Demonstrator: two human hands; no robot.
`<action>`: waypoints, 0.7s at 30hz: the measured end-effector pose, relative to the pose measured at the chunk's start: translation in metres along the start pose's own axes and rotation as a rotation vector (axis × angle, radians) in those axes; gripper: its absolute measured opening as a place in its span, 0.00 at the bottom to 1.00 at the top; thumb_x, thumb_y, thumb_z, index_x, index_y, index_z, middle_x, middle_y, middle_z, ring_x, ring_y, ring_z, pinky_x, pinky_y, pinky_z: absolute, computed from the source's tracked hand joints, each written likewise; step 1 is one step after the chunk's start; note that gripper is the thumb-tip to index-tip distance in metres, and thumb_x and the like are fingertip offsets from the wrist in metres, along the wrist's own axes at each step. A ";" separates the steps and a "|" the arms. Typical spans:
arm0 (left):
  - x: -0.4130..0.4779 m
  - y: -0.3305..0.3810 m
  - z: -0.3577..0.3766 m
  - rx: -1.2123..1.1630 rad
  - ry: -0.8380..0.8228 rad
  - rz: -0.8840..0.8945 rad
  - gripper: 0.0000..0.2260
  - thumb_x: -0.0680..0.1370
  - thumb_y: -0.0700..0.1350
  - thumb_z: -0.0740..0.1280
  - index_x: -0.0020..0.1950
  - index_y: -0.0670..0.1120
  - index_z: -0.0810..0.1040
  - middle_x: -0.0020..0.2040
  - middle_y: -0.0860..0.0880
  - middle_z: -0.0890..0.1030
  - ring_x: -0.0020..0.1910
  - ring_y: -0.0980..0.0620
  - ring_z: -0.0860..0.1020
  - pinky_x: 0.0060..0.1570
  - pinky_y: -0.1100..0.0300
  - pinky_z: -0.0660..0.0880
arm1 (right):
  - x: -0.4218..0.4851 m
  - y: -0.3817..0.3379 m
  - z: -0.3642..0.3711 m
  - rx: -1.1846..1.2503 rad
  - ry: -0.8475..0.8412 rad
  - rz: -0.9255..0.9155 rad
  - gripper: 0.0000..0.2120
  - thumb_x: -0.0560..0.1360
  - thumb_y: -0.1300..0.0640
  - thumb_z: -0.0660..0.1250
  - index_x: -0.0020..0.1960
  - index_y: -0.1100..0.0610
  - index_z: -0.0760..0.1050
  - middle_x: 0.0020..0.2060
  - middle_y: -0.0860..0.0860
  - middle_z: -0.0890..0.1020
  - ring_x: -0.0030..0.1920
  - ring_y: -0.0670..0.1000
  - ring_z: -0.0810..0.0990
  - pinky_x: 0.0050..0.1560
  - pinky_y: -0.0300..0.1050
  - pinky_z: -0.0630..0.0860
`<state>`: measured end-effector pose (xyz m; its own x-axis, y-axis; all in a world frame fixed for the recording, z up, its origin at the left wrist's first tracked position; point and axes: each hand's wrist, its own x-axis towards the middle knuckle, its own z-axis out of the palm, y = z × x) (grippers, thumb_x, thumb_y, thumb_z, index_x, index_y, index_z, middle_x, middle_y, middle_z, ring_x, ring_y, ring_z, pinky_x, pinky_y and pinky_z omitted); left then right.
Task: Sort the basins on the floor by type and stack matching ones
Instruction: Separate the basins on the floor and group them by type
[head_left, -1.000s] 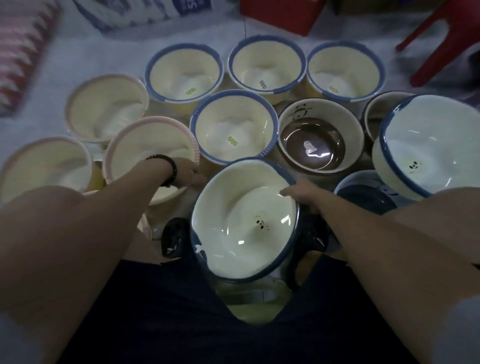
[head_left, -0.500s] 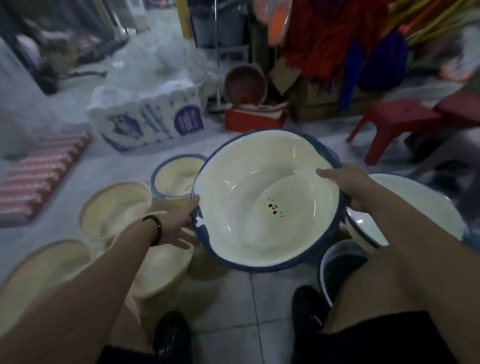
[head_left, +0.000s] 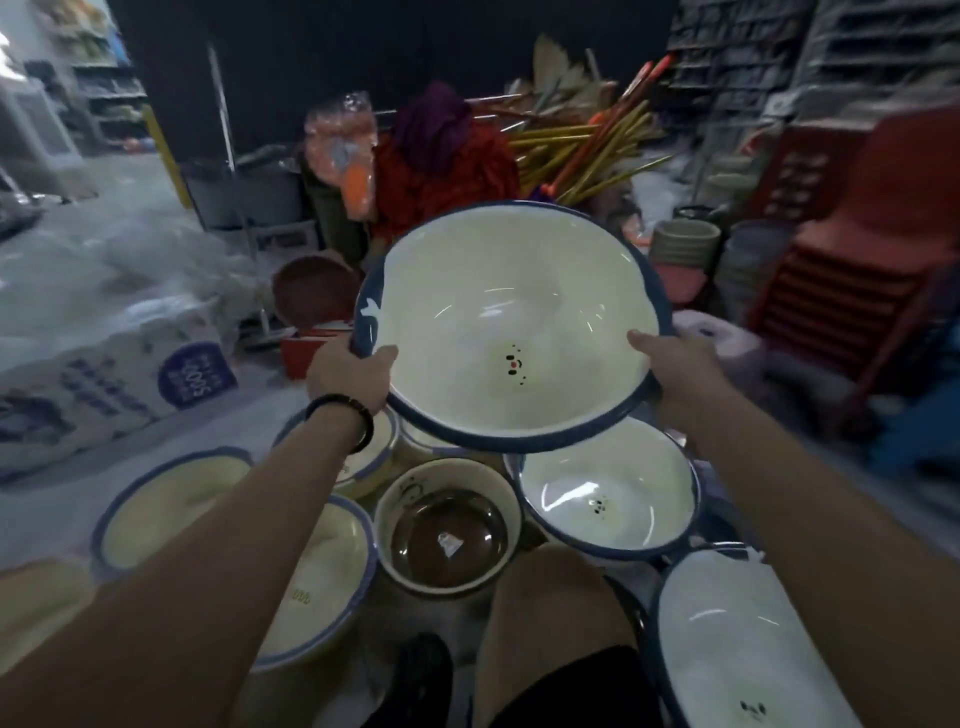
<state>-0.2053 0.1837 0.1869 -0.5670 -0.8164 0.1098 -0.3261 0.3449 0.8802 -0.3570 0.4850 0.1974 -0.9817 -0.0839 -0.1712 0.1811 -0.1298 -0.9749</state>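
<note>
I hold a large white basin with a dark blue rim (head_left: 498, 312) up in the air, tilted toward me. My left hand (head_left: 348, 371) grips its left rim and my right hand (head_left: 670, 369) grips its right rim. Below it on the floor stands a matching white dark-blue-rimmed basin (head_left: 608, 499), and another of that kind (head_left: 727, 639) lies at the lower right. A cream basin with a brown inside (head_left: 447, 530) sits in the middle. Cream basins with light blue rims (head_left: 166, 504) (head_left: 322, 577) stand at the left.
A printed white sack (head_left: 119, 379) lies on the floor at the left. A small red box (head_left: 304, 353) and brown bowl (head_left: 314, 291) stand behind the held basin. Stacked red stools (head_left: 852, 270) and brooms (head_left: 582, 150) fill the back right. My knee (head_left: 550, 597) and shoe (head_left: 415, 675) are below.
The white dark-blue-rimmed basin went from near the floor between my legs up to chest height and to the right. My left hand moved onto its rim. My head tilted up toward the shop.
</note>
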 end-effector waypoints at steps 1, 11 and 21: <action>0.007 0.013 0.017 0.015 -0.012 0.044 0.12 0.74 0.53 0.72 0.48 0.45 0.81 0.41 0.46 0.81 0.44 0.42 0.79 0.45 0.51 0.75 | 0.006 -0.005 -0.011 -0.002 0.059 -0.037 0.07 0.81 0.66 0.71 0.58 0.59 0.80 0.45 0.56 0.86 0.39 0.53 0.88 0.32 0.43 0.83; 0.048 -0.001 0.184 0.117 -0.361 0.052 0.14 0.72 0.54 0.74 0.46 0.44 0.81 0.41 0.45 0.83 0.44 0.42 0.83 0.45 0.50 0.80 | 0.096 0.056 -0.100 -0.253 0.333 0.039 0.07 0.82 0.62 0.69 0.59 0.56 0.81 0.48 0.57 0.86 0.45 0.58 0.85 0.40 0.50 0.82; 0.041 -0.118 0.289 0.106 -0.616 -0.153 0.22 0.75 0.50 0.73 0.68 0.49 0.76 0.62 0.47 0.82 0.61 0.43 0.80 0.61 0.49 0.77 | 0.129 0.193 -0.136 -0.522 0.451 0.212 0.02 0.81 0.56 0.70 0.50 0.53 0.82 0.42 0.56 0.85 0.41 0.58 0.83 0.44 0.56 0.84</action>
<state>-0.4090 0.2437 -0.0461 -0.8285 -0.4554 -0.3259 -0.4924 0.3153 0.8113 -0.4568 0.5836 -0.0319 -0.8777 0.3761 -0.2969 0.4293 0.3422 -0.8358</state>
